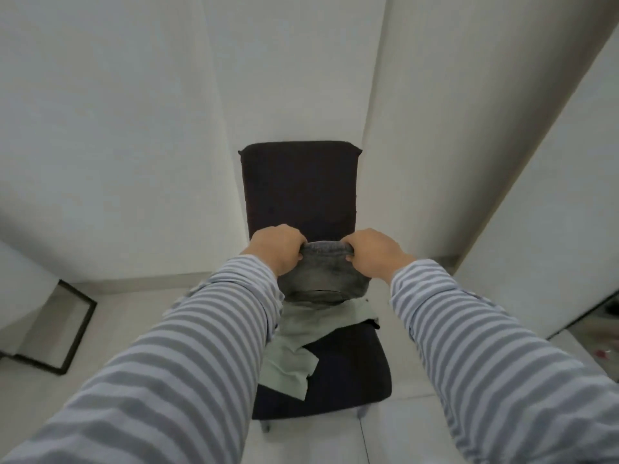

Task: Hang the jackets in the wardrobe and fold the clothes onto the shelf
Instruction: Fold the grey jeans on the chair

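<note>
Both hands are curled tight on the top edge of a grey garment (324,269), the left hand (276,247) at its left corner and the right hand (371,254) at its right, fingers wrapped over the cloth. It looks like faded denim, though what kind of garment it is I cannot tell. It hangs between the hands in front of the back of a dark chair (301,189), its lower end sagging just above the seat. On the seat lies a pale green cloth (294,353), crumpled and spilling toward the near left edge. Striped sleeves (174,356) cover both arms. To the far left a black frame (75,333) leans on the white wall (117,128).
</note>
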`<state>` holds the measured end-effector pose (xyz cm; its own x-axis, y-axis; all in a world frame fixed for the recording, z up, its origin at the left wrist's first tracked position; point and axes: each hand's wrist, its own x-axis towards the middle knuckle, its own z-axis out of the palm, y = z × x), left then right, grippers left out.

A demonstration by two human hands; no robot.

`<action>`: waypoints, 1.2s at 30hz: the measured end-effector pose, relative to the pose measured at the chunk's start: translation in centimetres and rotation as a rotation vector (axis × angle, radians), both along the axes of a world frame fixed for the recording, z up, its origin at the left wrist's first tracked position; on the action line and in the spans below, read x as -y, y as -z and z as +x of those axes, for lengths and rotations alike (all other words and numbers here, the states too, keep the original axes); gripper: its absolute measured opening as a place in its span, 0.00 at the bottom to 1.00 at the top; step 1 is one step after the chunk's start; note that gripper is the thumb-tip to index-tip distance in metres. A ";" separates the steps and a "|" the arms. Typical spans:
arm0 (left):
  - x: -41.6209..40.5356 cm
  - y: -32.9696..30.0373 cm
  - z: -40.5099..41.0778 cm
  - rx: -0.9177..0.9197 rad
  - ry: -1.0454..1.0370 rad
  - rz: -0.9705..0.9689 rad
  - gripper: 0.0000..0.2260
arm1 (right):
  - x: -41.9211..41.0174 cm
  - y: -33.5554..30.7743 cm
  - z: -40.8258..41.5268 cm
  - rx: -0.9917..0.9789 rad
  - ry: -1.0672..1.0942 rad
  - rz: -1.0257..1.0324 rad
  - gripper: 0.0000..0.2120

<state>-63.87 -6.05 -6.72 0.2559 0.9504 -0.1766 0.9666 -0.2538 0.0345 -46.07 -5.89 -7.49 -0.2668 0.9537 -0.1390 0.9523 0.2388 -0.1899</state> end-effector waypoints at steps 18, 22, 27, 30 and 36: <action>19.0 18.0 2.7 -0.083 -0.001 -0.332 0.13 | 19.5 17.8 2.2 0.007 -0.014 -0.400 0.24; 17.5 18.3 2.1 -0.071 -0.013 -0.307 0.11 | 17.4 18.0 2.2 -0.013 0.003 -0.423 0.24; 9.9 17.9 1.0 -0.083 0.030 -0.138 0.11 | 10.3 17.9 1.7 -0.016 0.016 -0.282 0.21; 3.4 18.9 0.4 -0.067 0.003 -0.052 0.12 | 4.4 18.5 1.4 0.052 0.043 -0.151 0.20; -6.8 23.8 0.4 -0.031 -0.084 0.026 0.15 | -6.2 23.8 0.7 0.155 0.144 -0.105 0.20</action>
<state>-63.52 0.80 -30.57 0.1694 0.9728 -0.1578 0.9851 -0.1717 -0.0012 -45.38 0.27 -31.27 -0.0970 0.9584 -0.2685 0.9948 0.0852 -0.0553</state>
